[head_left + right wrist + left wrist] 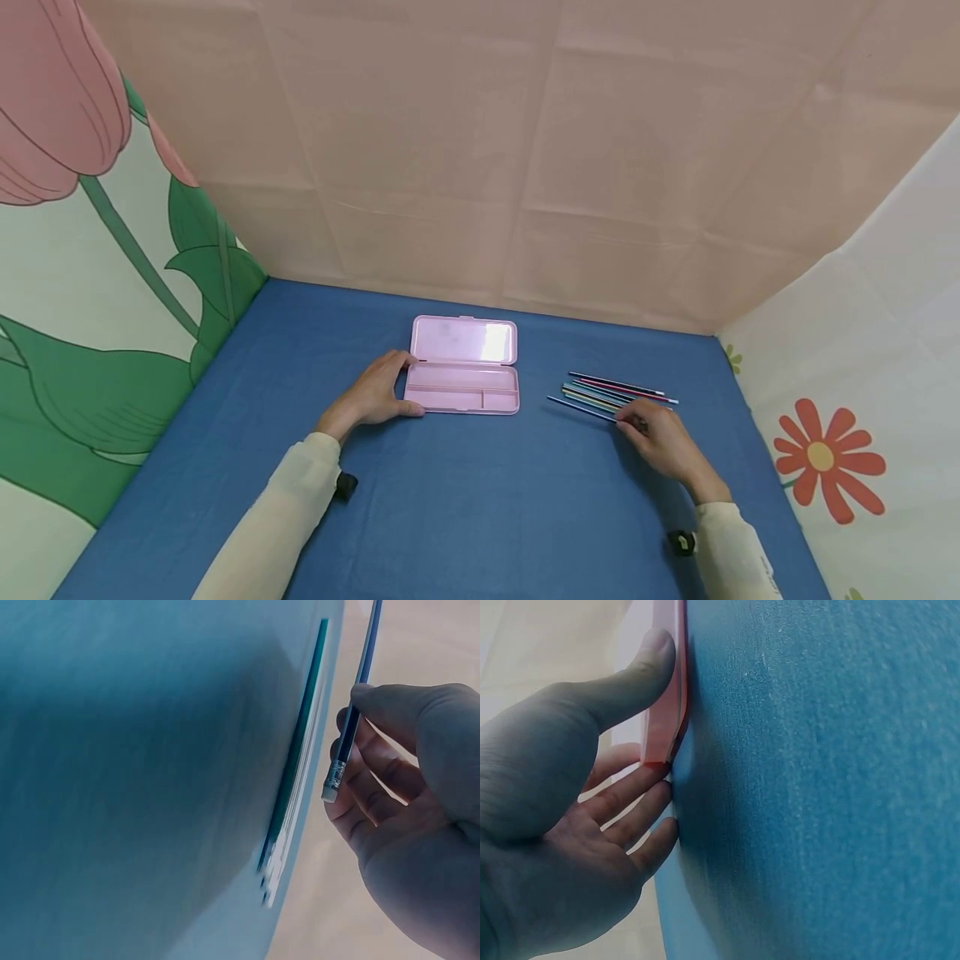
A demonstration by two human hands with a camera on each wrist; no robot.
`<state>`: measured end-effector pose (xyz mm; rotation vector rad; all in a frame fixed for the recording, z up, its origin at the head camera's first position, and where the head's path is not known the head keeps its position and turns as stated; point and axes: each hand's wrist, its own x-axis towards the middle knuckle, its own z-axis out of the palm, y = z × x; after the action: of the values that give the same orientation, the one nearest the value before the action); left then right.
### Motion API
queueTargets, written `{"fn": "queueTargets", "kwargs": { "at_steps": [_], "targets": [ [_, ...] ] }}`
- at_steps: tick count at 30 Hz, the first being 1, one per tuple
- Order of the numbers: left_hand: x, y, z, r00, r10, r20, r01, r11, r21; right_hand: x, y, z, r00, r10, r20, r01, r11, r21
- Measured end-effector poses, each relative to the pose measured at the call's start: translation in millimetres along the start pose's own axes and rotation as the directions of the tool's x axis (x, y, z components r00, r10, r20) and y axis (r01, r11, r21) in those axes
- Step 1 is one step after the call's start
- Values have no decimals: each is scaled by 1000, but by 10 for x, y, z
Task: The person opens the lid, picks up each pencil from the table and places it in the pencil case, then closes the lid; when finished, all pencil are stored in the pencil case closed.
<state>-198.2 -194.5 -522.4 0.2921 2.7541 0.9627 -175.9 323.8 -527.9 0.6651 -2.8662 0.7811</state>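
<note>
A pink pencil case (461,377) lies unfolded on the blue cloth, its lid tipped back and its divided tray facing up. My left hand (372,392) holds it by the left end, thumb at the front corner and fingertips along the side and back. Over to the right, my right hand (663,437) pinches a dark blue pencil (350,731) between thumb and fingers, close to its white eraser end. That pencil is raised over the cloth. Several more pencils (611,385) in various colours lie side by side just beyond the right hand.
Blue cloth (480,508) covers the table. A plain beige sheet (525,167) hangs at the back. Flower-printed sheets close off the left (90,283) and right (900,350) sides.
</note>
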Motion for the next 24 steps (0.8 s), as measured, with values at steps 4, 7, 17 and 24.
{"fn": "queueTargets", "kwargs": {
  "at_steps": [4, 7, 17, 24],
  "targets": [
    [-3, 0, 9, 1000, -1, 4, 1, 1000, -2, 103, -70, 97, 999, -47, -10, 48, 999, 22],
    [-2, -8, 13, 1000, -7, 7, 7, 1000, -7, 190, -131, 185, 997, -73, -13, 73, 997, 33],
    [11, -12, 15, 1000, -10, 0, 10, 1000, -18, 474, -418, 393, 991, -135, 12, 134, 989, 69],
    [12, -19, 10, 1000, -4, -10, 4, 1000, -20, 696, -631, 459, 986, -164, 37, 161, 985, 61]
  ]
}}
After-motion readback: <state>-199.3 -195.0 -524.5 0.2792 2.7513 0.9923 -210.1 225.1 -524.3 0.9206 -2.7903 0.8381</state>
